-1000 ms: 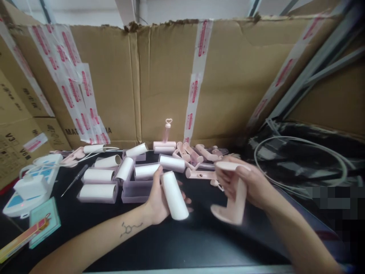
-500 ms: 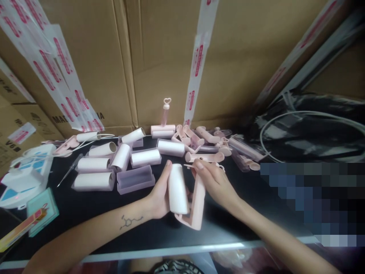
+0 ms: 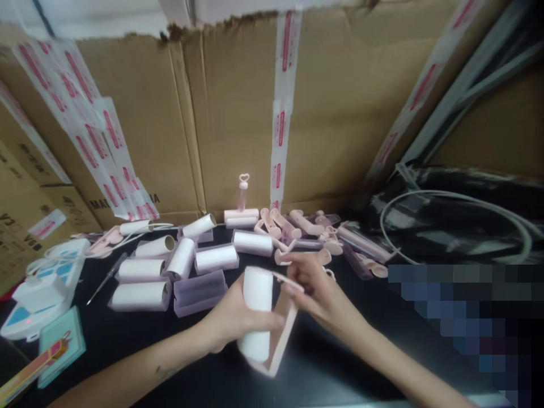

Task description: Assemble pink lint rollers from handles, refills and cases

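My left hand (image 3: 229, 317) is closed round a white paper roll (image 3: 257, 290), its thumb lying across the front. The roll stands nearly upright inside a pale pink roller frame (image 3: 282, 345), whose lower arm runs under it. My right hand (image 3: 317, 286) pinches the upper arm of that frame between thumb and fingers, beside the roll's top end. Behind them lie several white rolls (image 3: 216, 258) in translucent purple covers, and one purple cover (image 3: 200, 293) without a roll. More pink frames (image 3: 304, 222) are heaped behind my right hand.
A pink roller with a heart-shaped loop (image 3: 242, 195) stands against the cardboard wall (image 3: 229, 113). To the left are a screwdriver (image 3: 104, 280), a white power strip (image 3: 21, 317) with a plug and cables, and a teal box (image 3: 63, 345). Black plastic wrapping (image 3: 459, 226) lies at right.
My left thumb has come across the front of the roll. The frame has tilted, its lower end swinging left. My view has tipped upward, showing more of the cardboard wall.
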A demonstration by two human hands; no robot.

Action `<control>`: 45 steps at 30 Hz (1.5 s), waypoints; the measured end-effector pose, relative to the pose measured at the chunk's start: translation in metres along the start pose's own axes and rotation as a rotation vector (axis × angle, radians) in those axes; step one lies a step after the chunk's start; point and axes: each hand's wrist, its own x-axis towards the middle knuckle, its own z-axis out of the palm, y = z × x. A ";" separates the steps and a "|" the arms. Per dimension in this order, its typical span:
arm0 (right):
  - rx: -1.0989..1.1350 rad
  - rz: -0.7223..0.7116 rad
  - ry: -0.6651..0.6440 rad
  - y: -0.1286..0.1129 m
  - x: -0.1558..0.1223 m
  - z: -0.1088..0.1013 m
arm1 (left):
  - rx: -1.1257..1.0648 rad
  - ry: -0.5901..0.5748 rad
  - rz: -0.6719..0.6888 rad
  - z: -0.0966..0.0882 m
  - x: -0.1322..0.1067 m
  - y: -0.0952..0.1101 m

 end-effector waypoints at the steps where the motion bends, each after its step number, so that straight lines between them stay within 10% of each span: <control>1: 0.035 0.002 -0.071 -0.003 -0.001 0.000 | 0.051 -0.006 0.004 -0.003 -0.004 0.000; 5: -0.002 -0.073 -0.363 -0.012 -0.009 0.005 | 0.143 -0.128 0.007 -0.010 -0.023 -0.008; 12: 0.000 -0.064 -0.242 -0.008 -0.001 0.001 | 0.050 0.015 -0.108 -0.009 -0.055 -0.006; 17: -0.043 0.032 -0.133 -0.006 0.021 -0.013 | -0.233 0.329 -0.030 -0.014 -0.030 0.002; 24: -0.102 0.057 -0.260 0.007 0.017 -0.015 | -0.374 0.343 -0.023 -0.014 0.002 -0.005; 32: -0.381 0.108 -0.376 0.042 0.023 -0.028 | 0.194 0.100 0.235 -0.015 -0.016 -0.022; 38: -0.504 0.099 -0.208 0.061 0.020 -0.008 | 0.424 0.109 0.377 -0.027 -0.016 -0.033; 42: -0.575 -0.108 -0.128 0.038 0.016 -0.005 | 0.118 0.189 0.296 -0.024 -0.012 -0.027; 45: -0.431 -0.364 -0.339 0.014 0.007 0.005 | -0.109 0.257 0.277 -0.020 -0.012 -0.024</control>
